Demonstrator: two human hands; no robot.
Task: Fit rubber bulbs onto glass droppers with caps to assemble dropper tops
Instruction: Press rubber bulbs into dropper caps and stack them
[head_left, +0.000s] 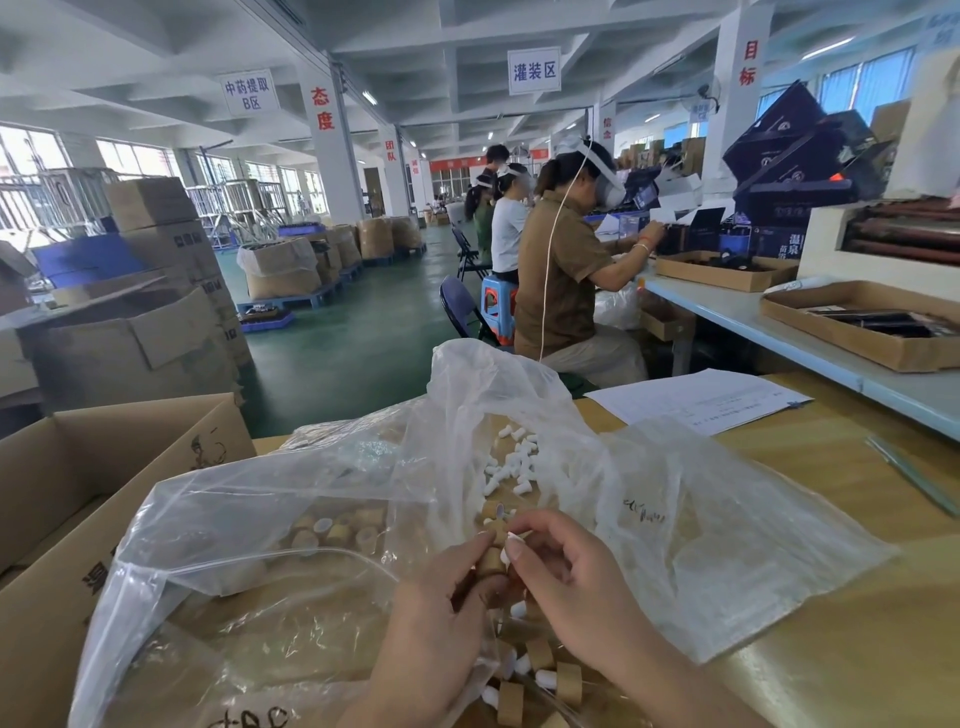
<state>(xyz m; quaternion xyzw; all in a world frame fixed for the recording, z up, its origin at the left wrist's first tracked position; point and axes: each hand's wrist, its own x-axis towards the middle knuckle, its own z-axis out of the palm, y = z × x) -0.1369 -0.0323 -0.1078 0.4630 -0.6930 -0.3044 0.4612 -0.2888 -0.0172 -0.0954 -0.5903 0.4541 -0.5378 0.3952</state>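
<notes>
Workshop signs "灌装区" (534, 71), "中药提取B区" (248, 92); left hand (436, 618) curled round tan cap (490, 564); right hand (566, 582) pinching white bulb (504, 556)

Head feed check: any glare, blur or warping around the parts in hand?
Head view: even light, wide-angle bowing at edges; crinkled clear plastic bag hazes parts inside; the grip of left hand and right hand on the tan cylindrical cap is sharp.
</notes>
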